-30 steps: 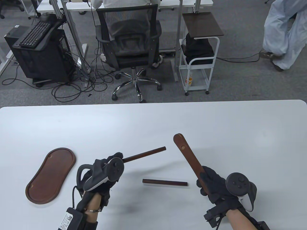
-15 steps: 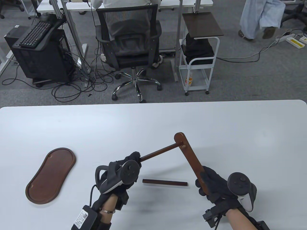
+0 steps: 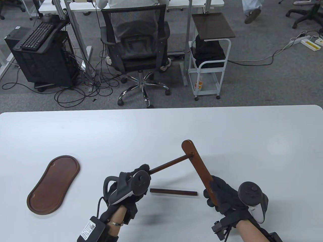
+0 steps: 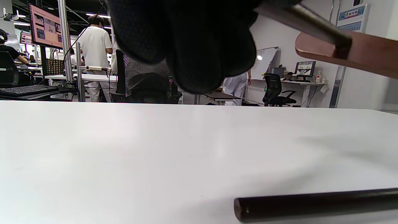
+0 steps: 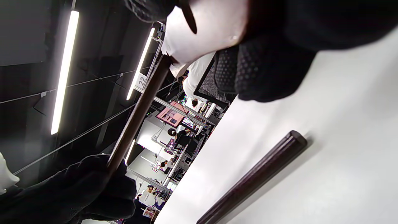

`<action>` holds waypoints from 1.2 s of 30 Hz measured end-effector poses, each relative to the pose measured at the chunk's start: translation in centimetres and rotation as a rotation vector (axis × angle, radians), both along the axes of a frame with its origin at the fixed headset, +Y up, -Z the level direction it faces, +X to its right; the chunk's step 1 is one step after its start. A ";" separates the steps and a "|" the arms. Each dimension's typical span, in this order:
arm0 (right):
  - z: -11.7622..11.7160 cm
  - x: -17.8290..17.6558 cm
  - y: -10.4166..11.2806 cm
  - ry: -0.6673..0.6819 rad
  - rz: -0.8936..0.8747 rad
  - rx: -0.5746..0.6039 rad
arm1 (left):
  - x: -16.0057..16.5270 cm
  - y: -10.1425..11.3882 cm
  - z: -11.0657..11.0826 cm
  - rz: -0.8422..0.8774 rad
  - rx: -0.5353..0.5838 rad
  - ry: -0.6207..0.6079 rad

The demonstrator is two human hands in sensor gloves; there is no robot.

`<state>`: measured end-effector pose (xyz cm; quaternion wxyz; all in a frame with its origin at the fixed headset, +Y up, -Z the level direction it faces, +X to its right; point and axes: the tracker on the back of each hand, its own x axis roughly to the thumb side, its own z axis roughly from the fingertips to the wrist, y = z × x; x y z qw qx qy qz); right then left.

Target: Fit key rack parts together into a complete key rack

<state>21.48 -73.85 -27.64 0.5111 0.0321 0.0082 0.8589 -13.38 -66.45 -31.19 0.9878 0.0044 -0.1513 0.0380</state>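
My right hand (image 3: 222,195) grips the lower end of a flat brown wooden post (image 3: 198,167) and holds it tilted above the table. My left hand (image 3: 137,177) grips a thin dark rod (image 3: 168,164) by its near end; the rod's far tip meets the post at a hole near its rounded top (image 3: 189,155). The joint also shows in the left wrist view (image 4: 340,49). A second dark rod (image 3: 173,192) lies flat on the table between my hands; it shows in the left wrist view (image 4: 314,207) and the right wrist view (image 5: 252,180). An oval brown wooden base tray (image 3: 53,184) lies at the left.
The white table (image 3: 161,131) reaches its far edge about mid-frame. Beyond it stand an office chair (image 3: 136,50), a white cart (image 3: 209,63) and a computer tower (image 3: 43,58) on the floor.
My left hand moved right and carried the thin rod until its tip reached the hole near the post's top; it has since pushed in slightly. My right hand kept the post almost still.
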 end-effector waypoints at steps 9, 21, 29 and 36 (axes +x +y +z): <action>0.0 -0.1 0.1 0.021 0.052 0.018 | 0.0 0.7 0.3 0.102 -0.013 -0.047; 0.1 -0.4 0.5 0.075 0.139 0.045 | -0.7 2.2 1.1 0.296 0.136 -0.049; 0.3 -1.2 0.4 0.087 0.199 0.079 | -0.6 2.4 1.2 0.343 0.093 -0.061; 0.6 -1.1 1.2 0.071 0.293 0.173 | -0.1 2.5 1.5 0.332 0.102 -0.076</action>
